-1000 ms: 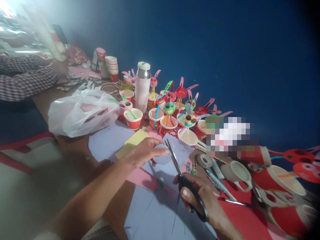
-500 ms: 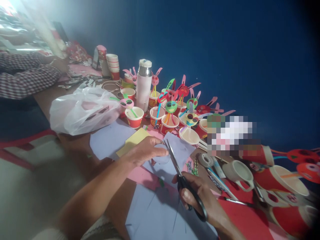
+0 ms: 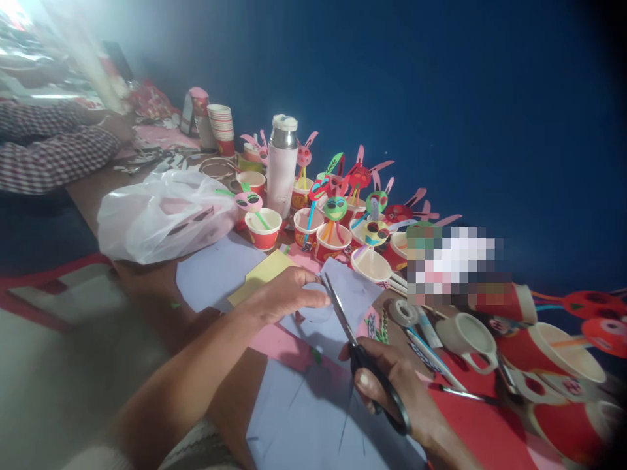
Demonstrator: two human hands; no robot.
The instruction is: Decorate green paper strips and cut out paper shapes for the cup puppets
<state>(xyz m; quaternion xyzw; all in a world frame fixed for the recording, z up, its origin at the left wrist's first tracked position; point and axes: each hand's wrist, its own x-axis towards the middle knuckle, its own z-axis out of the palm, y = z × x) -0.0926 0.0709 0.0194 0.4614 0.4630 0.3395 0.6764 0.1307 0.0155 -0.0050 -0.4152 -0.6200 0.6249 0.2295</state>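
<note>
My left hand point(image 3: 284, 295) pinches a small round piece of pale lilac paper point(image 3: 317, 307) just above the table. My right hand point(image 3: 396, 391) grips black-handled scissors point(image 3: 357, 346), thumb and fingers through the loops. The blades point up and away, and their tips meet the right edge of the paper piece. Beneath both hands lie lilac sheets point(image 3: 313, 424) and a pink sheet point(image 3: 279, 343). A yellow sheet point(image 3: 262, 274) lies just left of my left hand.
Red paper cups with paper faces on straws point(image 3: 333, 225) crowd the far side beside a steel flask point(image 3: 281, 166). A white plastic bag point(image 3: 161, 219) lies at left. Tape roll point(image 3: 400, 313), pens and cup mugs point(image 3: 465, 336) sit at right. Another person's checked sleeve point(image 3: 53, 156) rests far left.
Both hands have stayed nearly in place. The scissors and the paper piece have shifted only slightly, with the blades still at the paper's edge.
</note>
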